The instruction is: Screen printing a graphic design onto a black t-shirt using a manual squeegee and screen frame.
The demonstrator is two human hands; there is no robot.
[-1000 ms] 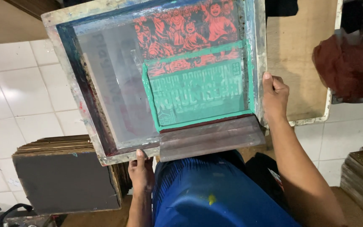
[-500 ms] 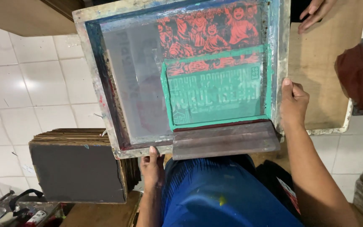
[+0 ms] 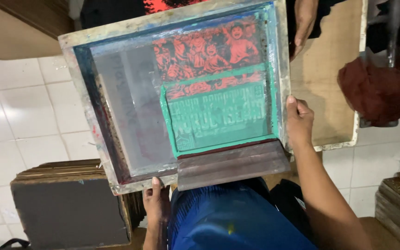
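Observation:
I hold a wooden-framed printing screen (image 3: 116,120) over a board, its mesh showing a red picture of figures and a green taped panel. My left hand (image 3: 156,203) grips the frame's near edge from below. My right hand (image 3: 298,121) grips the frame's right side, thumb on top. A wide squeegee (image 3: 232,164) lies inside the frame along its near edge. Another person's hand (image 3: 304,21) rests at the frame's far right corner.
A tan wooden board (image 3: 329,83) lies under the screen's right side. A dark red rag (image 3: 376,92) sits on a stand at the right. A stack of dark boards (image 3: 70,208) stands at lower left on white floor tiles (image 3: 19,120). Blue cloth (image 3: 232,222) covers my lap.
The frame and both my hands have shifted right and slightly down in view. The other person's hand has come into sight at the far right corner of the frame.

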